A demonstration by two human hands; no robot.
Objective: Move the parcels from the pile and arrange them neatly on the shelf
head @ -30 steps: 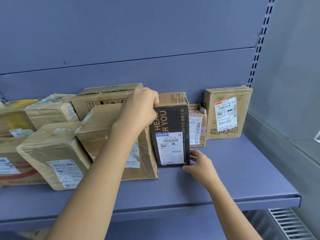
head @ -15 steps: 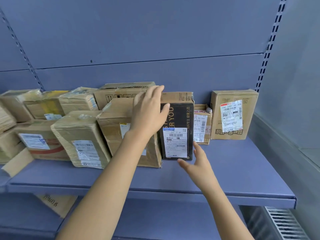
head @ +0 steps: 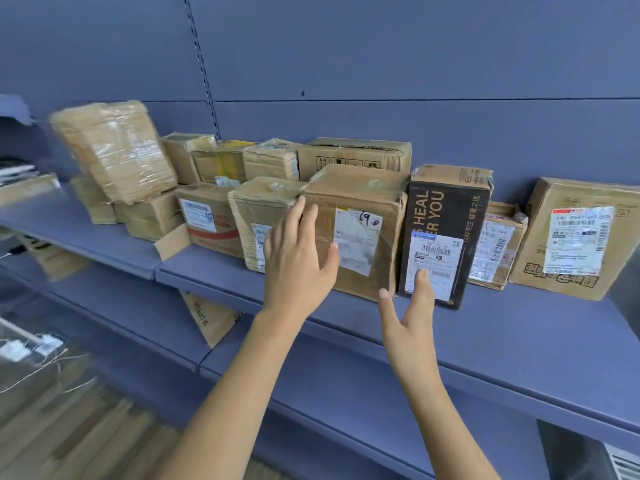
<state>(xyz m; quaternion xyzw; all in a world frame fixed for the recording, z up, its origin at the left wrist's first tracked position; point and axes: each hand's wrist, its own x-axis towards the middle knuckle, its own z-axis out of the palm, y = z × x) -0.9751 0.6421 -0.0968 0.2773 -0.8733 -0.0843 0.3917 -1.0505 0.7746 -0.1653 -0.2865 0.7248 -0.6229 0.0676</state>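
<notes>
Matt painted metal shelf [head: 519,327]; creased brown cardboard parcel [head: 356,233] with glossy tape; smooth black printed box [head: 446,216].

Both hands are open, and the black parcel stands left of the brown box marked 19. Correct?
No. The head view shows the black parcel standing right of the brown box marked 19, not left. The left hand and right hand are indeed open.

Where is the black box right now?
Head view, right of centre: the black box stands upright on the shelf, between the large brown carton on its left and a small labelled parcel on its right.
</notes>
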